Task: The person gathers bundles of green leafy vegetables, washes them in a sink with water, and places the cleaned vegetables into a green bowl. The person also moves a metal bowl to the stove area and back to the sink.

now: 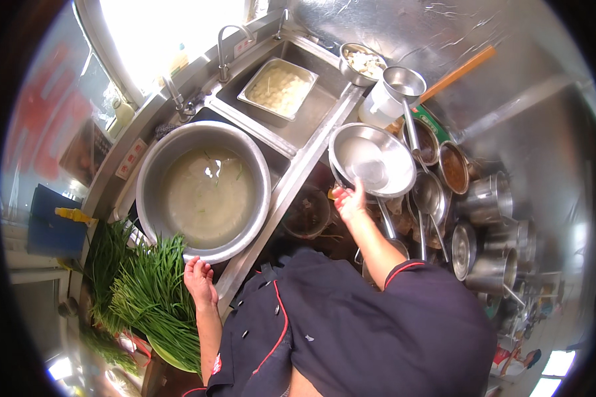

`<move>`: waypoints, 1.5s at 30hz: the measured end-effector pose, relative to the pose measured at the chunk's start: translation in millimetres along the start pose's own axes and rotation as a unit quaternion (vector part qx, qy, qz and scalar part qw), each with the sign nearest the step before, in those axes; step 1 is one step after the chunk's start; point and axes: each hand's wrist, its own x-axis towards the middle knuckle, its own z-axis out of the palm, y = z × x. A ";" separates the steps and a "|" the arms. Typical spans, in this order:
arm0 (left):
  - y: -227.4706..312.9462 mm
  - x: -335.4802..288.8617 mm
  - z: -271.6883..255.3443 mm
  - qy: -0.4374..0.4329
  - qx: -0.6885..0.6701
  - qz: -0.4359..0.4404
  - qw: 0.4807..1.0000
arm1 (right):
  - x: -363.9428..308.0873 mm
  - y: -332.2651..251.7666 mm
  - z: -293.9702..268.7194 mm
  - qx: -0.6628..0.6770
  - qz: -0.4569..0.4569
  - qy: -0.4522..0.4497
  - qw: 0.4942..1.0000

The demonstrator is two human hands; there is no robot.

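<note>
A large metal basin (153,149), filled with cloudy water and a few green bits, rests over the near sink. My left hand (200,280) is at its near rim, fingers curled and fingertips against the edge. To the right, my right hand (349,200) grips a shallow metal bowl (401,169) by its near edge, thumb at the rim and the other fingers partly hidden. A little clear liquid seems to lie in this bowl. Long green chives or similar leaves (155,281) are heaped to the left of my left hand, touching the basin.
Beyond the basin, a rectangular metal tray (246,89) of pale chunks sits in the far sink (324,109). A bowl of pale pieces (364,63), a long-handled ladle (410,122) and a white bucket (377,106) stand right of it. Several metal pots (487,198) line the right side.
</note>
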 end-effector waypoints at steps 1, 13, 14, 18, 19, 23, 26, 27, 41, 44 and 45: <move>-0.2 -0.5 -1.2 0.001 0.002 0.000 1.000 | 6.9 -11.4 -6.2 0.032 -0.008 0.018 0.999; -3.1 -0.9 -5.8 0.001 0.010 -0.009 1.000 | 21.1 -21.4 -60.1 0.049 -0.051 0.028 0.997; -3.8 -1.2 -6.3 0.002 0.010 -0.009 1.000 | 18.6 -17.7 -62.5 0.047 -0.055 0.019 0.997; -5.2 -2.3 -6.2 0.004 0.016 -0.013 1.000 | -13.0 -1.9 -47.4 0.035 -0.060 -0.021 0.997; -6.4 -1.4 -4.8 0.002 0.017 -0.016 1.000 | -15.4 0.8 -46.5 0.026 -0.063 -0.027 0.997; -8.6 -2.4 1.1 -0.007 0.017 -0.019 1.000 | -21.9 5.5 -39.5 -0.015 -0.058 -0.060 0.996; -8.4 -1.2 3.3 -0.008 0.011 -0.019 1.000 | -23.1 7.3 -29.5 -0.039 -0.058 -0.067 0.995; -7.4 -1.8 3.5 -0.004 0.009 -0.019 1.000 | -22.7 8.3 -25.7 -0.041 -0.057 -0.072 0.995; -10.8 -5.6 -14.0 0.032 -0.002 -0.021 0.999 | -8.8 -5.8 16.6 -0.177 -0.114 -0.108 0.972; -10.9 -5.9 -9.1 0.031 -0.010 -0.021 0.999 | -13.0 -10.6 29.1 -0.187 -0.118 -0.104 0.970; -11.1 -5.9 -7.0 0.033 -0.011 -0.021 0.999 | -12.4 -11.8 31.0 -0.187 -0.120 -0.107 0.969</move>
